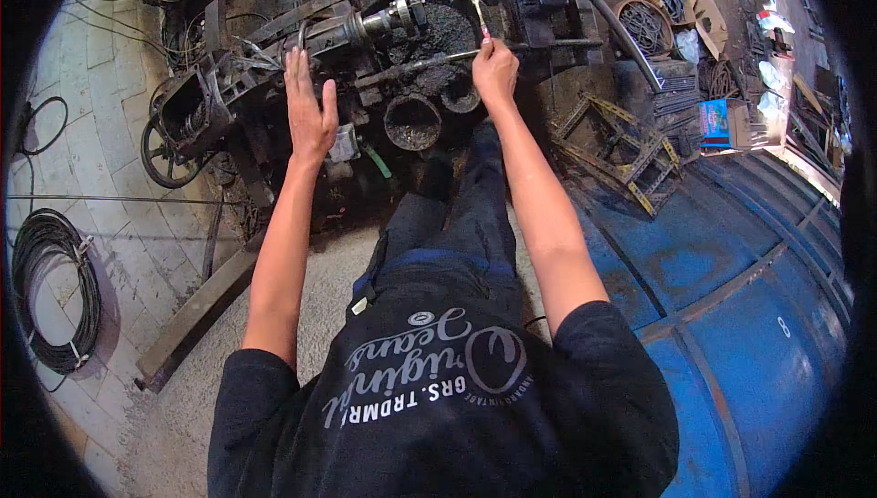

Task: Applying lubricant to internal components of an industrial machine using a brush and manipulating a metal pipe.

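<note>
Fingers point(490, 48) on wrench point(477, 12) above greasy cylinder point(413, 122)

The engine point(402, 68) is dark, greasy, rough metal; the wrench point(479, 15) is bright, smooth metal; the barrel point(731, 297) is matt blue painted metal, scuffed.
</note>
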